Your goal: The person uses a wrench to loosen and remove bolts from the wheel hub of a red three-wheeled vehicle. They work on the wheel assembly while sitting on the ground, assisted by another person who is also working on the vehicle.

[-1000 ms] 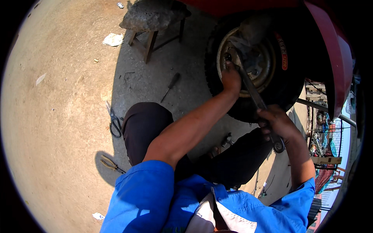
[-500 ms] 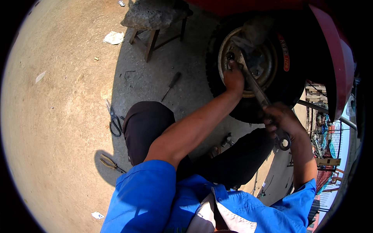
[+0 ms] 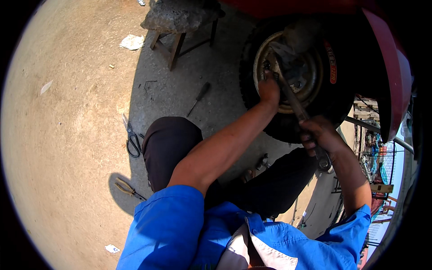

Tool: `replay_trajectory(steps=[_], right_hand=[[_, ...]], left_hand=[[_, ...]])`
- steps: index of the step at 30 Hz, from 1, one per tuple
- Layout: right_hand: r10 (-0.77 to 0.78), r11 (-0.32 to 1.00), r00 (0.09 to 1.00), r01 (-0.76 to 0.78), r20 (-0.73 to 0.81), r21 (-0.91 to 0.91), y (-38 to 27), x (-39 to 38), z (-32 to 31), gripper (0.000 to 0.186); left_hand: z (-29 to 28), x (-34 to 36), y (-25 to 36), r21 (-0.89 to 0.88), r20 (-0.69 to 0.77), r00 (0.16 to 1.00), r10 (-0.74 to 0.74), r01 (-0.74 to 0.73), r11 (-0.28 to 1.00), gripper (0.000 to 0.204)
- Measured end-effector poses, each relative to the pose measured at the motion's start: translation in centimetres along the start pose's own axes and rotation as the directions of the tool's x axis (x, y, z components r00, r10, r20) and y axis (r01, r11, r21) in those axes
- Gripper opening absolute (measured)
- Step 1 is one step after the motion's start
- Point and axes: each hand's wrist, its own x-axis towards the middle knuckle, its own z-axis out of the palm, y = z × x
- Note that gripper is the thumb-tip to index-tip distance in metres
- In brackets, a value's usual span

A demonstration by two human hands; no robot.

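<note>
A black tire (image 3: 297, 128) with a pale metal rim (image 3: 283, 109) stands at the upper right under a dark red body panel (image 3: 390, 54). A long steel wrench (image 3: 291, 95) runs diagonally from the wheel's bolts toward me. My right hand (image 3: 317, 132) is closed around its handle. My left hand (image 3: 269, 90) reaches to the rim, its fingers bent at a dark fitting by the wrench's head; what exactly they grip is hidden. A translucent plastic wrap (image 3: 294, 40) hangs over the hub.
A wooden stool (image 3: 176, 47) with a lumpy grey top stands at upper left. A screwdriver (image 3: 200, 94), black scissors (image 3: 132, 141), pliers (image 3: 127, 188) and white scrap (image 3: 131, 42) lie on the concrete. A metal tool (image 3: 263, 163) lies between my legs. Pallets and netting (image 3: 375, 157) are at right.
Both hands have shifted slightly with the wrench, the handle swinging a little right and back left. My right forearm sits farther right than a second ago. The tools on the ground stay put.
</note>
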Motion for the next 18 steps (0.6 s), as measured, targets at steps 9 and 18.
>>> replay_trajectory(steps=[9,18], right_hand=[[0.013,1.0,0.999,-0.014,0.05,0.008,0.2,0.5,-0.3,0.02],[-0.006,1.0,1.0,0.005,0.02,0.026,1.1,0.7,0.9,0.019]], left_hand=[[-0.4,1.1,-0.9,-0.036,0.005,0.999,0.041,-0.041,0.999,0.056],[-0.9,0.7,-0.3,-0.116,0.093,0.991,-0.101,0.111,0.987,0.058]])
